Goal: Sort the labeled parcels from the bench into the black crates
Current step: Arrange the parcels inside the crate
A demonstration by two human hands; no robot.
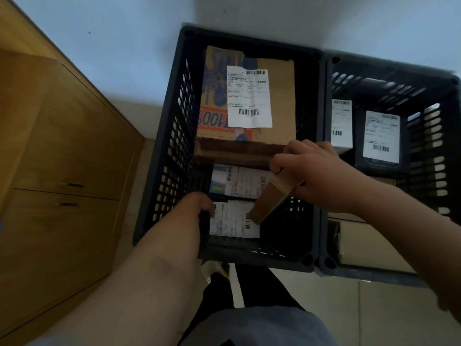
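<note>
Both forearms reached down into the left black crate (159,151), which stood on the floor touching a second black crate (446,151) on its right. The left hand (193,208) sat low at the near left corner, knuckles up, its fingers curled over the edge of a dark parcel with a white label (233,221). The right hand (314,173) came in from the right across the shared rim, wrist bent, thumb and fingers pinching a small brown cardboard box (269,203) by its upper end, so that the box hung tilted, its lower corner over the labelled parcel. Whether they touched could not be told.

Farther in lay a blue-and-white labelled parcel (237,181), and beyond it a large cardboard box (279,96) with a shipping label filled the far half. The right crate held a white labelled box (341,126) beside a dark labelled parcel (380,138). A wooden cabinet (57,151) stood on the left.
</note>
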